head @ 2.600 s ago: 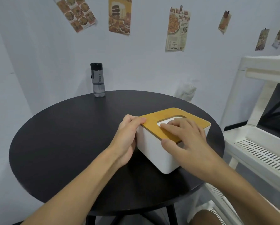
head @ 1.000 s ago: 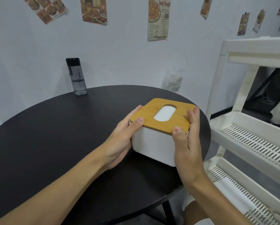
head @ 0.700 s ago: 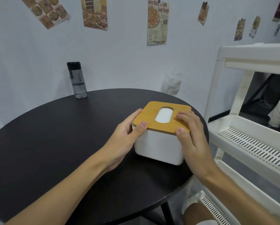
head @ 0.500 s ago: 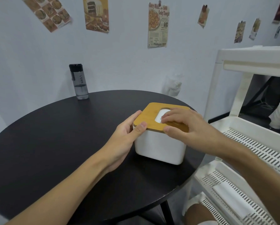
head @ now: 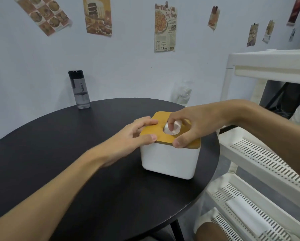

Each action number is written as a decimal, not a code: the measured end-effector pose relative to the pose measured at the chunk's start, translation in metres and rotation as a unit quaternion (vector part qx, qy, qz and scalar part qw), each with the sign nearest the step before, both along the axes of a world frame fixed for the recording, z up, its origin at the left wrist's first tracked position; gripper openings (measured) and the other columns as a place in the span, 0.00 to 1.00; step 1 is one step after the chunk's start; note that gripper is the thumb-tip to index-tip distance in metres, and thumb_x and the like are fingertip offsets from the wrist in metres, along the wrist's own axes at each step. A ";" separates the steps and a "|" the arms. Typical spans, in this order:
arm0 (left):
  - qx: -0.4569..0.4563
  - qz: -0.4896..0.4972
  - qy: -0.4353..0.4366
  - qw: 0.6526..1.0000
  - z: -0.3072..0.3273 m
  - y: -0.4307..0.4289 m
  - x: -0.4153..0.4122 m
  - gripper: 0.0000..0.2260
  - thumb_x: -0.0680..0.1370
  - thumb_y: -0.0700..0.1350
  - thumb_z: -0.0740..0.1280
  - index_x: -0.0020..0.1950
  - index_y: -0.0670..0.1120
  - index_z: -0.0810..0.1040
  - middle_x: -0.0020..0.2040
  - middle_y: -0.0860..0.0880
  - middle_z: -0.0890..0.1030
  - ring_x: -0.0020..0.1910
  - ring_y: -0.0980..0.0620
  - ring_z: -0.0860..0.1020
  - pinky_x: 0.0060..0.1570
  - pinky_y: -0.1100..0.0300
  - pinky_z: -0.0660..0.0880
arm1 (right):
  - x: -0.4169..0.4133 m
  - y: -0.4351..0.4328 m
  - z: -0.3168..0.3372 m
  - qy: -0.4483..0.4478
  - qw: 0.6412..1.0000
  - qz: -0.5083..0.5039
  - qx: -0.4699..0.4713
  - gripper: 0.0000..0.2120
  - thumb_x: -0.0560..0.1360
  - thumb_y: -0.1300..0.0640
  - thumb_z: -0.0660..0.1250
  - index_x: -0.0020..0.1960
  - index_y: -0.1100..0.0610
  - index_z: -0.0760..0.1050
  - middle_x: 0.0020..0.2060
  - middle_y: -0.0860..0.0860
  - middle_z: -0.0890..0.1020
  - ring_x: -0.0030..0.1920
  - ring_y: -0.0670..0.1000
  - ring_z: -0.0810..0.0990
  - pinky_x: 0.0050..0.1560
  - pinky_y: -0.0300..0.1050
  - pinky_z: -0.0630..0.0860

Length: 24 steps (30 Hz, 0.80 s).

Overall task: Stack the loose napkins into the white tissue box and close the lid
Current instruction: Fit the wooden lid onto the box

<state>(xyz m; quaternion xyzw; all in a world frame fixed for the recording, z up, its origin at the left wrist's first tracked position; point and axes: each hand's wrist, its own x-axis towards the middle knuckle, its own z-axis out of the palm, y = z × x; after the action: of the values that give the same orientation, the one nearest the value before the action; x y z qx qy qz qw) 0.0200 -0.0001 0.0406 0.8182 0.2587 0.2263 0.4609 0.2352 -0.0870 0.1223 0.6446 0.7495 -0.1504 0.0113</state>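
L hand clasps the lid by its left edge, thumb on the near corner, fingers across the top. That keeps lid & white tissue box from shifting while the other hand works. R hand arches over the slot, fingertips pinching a napkin tuft poking up thru it, thumb resting on the lid's front edge. Prob. teasing out the top sheet so it's ready to pull. Box sits near the right rim of the table; lid looks seated flat. Readable: wall poster says "Cherry Winks… $5000 Cooky Thought" & "Pillsbury's BEST". Bottle at the back has lettering, too small to read.
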 end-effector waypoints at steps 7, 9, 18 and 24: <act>-0.016 -0.069 0.080 0.994 0.012 0.030 0.008 0.39 0.71 0.58 0.72 0.79 0.60 0.60 0.72 0.65 0.68 0.65 0.70 0.71 0.67 0.66 0.68 | 0.013 0.020 -0.008 0.001 0.997 -0.038 -0.066 0.45 0.57 0.24 0.68 0.69 0.38 0.60 0.64 0.37 0.58 0.65 0.50 0.67 0.63 0.46 0.70; 0.000 -0.066 0.086 0.994 0.013 0.033 0.010 0.40 0.70 0.60 0.72 0.79 0.60 0.59 0.71 0.66 0.67 0.64 0.72 0.71 0.63 0.70 0.70 | 0.016 0.025 -0.005 -0.006 0.996 -0.035 -0.083 0.50 0.58 0.22 0.69 0.73 0.40 0.57 0.65 0.38 0.60 0.65 0.49 0.67 0.62 0.45 0.68; 0.013 -0.028 0.033 0.999 0.004 0.023 0.017 0.48 0.61 0.68 0.71 0.80 0.59 0.59 0.67 0.71 0.67 0.59 0.76 0.71 0.53 0.78 0.71 | 0.028 0.033 0.001 0.053 0.991 -0.041 -0.118 0.42 0.60 0.32 0.72 0.69 0.39 0.61 0.59 0.40 0.69 0.56 0.44 0.73 0.50 0.37 0.72; 0.024 -0.004 -0.024 0.999 -0.008 0.017 0.019 0.47 0.62 0.67 0.70 0.79 0.56 0.62 0.63 0.68 0.72 0.55 0.73 0.75 0.50 0.77 0.70 | 0.034 0.034 -0.010 0.086 0.992 -0.038 -0.088 0.40 0.59 0.33 0.72 0.68 0.40 0.63 0.59 0.40 0.70 0.57 0.46 0.74 0.51 0.38 0.73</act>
<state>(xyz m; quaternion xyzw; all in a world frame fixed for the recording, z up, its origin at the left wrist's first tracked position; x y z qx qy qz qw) 0.0386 0.0166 0.0330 0.8245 0.2390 0.2499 0.4479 0.2692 -0.0525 0.1124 0.6537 0.7065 -0.2712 -0.0018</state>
